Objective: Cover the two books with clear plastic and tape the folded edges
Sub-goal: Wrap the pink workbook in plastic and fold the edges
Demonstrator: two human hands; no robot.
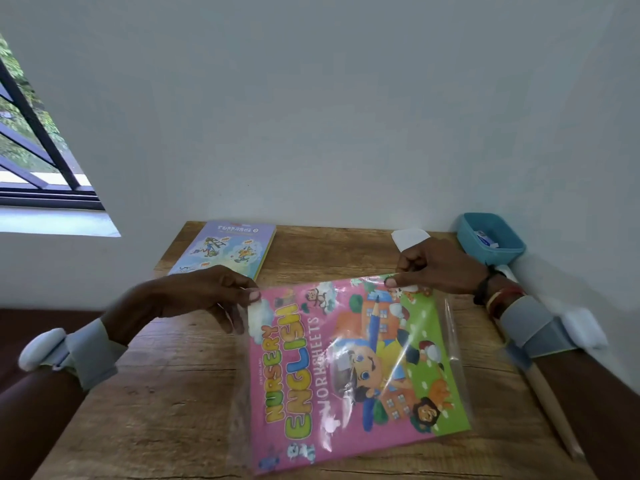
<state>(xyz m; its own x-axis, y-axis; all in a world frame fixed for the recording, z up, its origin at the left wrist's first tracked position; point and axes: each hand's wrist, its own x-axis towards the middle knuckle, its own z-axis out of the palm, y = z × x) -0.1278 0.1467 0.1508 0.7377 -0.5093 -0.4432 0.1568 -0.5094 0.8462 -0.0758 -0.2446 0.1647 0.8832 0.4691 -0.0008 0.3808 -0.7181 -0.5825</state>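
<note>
At lower centre the pink book (346, 372) lies under the clear plastic (455, 368); left hand (204, 292) and right hand (440, 268) each pinch its far edge, likely keeping the sheet taut for folding; the second book (228, 249) lies just above the left hand

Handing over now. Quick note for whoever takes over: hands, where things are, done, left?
Left hand: pinches the far left corner of the pink book with the clear plastic over it.
Right hand: pinches the far right corner of the same.
Second book: flat at the far left of the table, no plastic visible on it.
Blue tray: far right corner; no tape identifiable.
Done: plastic lies over the pink book's cover.
Left: fold and tape its edges, probably, then cover the second book.
</note>
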